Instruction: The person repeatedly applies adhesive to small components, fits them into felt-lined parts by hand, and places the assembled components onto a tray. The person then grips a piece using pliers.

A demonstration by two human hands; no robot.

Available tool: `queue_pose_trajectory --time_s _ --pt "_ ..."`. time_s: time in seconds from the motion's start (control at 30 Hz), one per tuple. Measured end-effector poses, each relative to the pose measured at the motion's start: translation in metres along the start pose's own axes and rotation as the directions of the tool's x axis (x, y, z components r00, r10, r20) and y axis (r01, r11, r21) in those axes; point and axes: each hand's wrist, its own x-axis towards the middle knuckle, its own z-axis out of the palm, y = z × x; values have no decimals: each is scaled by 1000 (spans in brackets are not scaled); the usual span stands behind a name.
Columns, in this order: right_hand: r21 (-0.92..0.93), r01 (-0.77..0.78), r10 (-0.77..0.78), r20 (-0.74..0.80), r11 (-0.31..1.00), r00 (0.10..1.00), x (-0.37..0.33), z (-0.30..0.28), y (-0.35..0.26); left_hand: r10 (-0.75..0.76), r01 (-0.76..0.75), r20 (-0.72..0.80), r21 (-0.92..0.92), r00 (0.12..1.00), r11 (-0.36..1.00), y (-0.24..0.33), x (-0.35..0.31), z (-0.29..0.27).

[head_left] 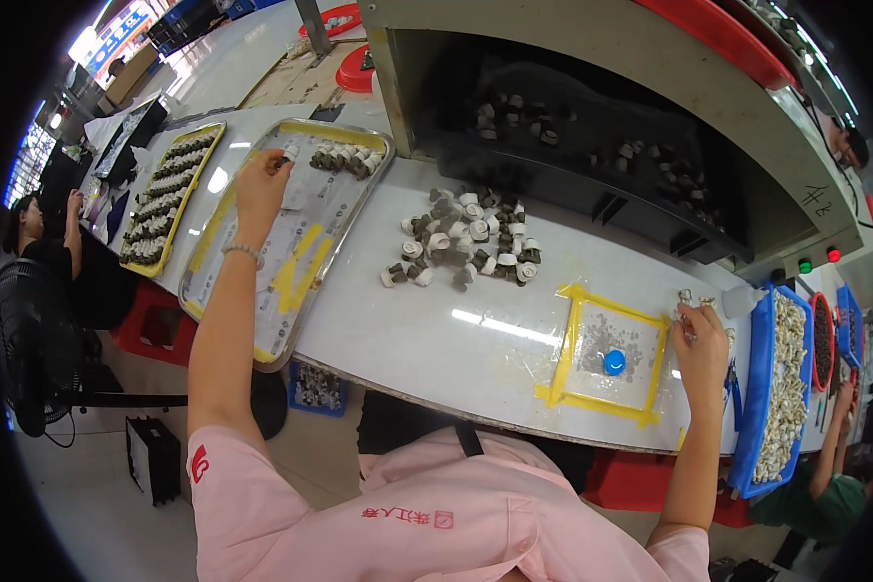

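My left hand (259, 189) is over the metal tray (363, 206), its thumb and fingers closed on a small white cap-like part (292, 151). On the tray's far side, short rows of similar white-and-dark parts (347, 159) stand close together. My right hand (702, 341) is down at the table's right, fingers pinched together beside a few small pale fittings (686, 295); what lies between the fingertips is hidden. Left of that hand, yellow tape (560, 361) frames a square with a blue round cap (614, 363) inside. A loose pile of white-and-dark parts (477, 231) lies mid-table.
Behind the pile stands a metal cabinet with a dark opening (592, 145). A blue bin (781, 388) of pale pieces and blue-handled pliers (733, 396) are at the right. A yellow-edged tray (170, 194) of parts sits left. Co-workers are at both sides; a black fan (37, 335) stands left.
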Motion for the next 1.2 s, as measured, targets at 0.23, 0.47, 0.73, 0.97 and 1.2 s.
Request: queue_pose_trajectory --time_s 0.23,0.47,0.73,0.97,1.2 --pt "-89 106 -98 91 990 991 -45 -8 -15 37 -34 74 -30 997 999 -9 19 42" --pt "43 98 -101 69 994 992 -51 -2 -13 86 -84 111 -19 990 996 26 -3 7" --pt "90 25 -28 28 996 999 -55 -3 -7 381 -251 401 -340 833 906 191 -137 -11" --pt "147 51 -58 43 988 997 -53 -2 -13 506 -444 331 -248 797 861 208 -167 26" --pt "236 227 -257 104 945 961 -40 -4 -38 662 -568 317 -344 679 747 213 -183 13"
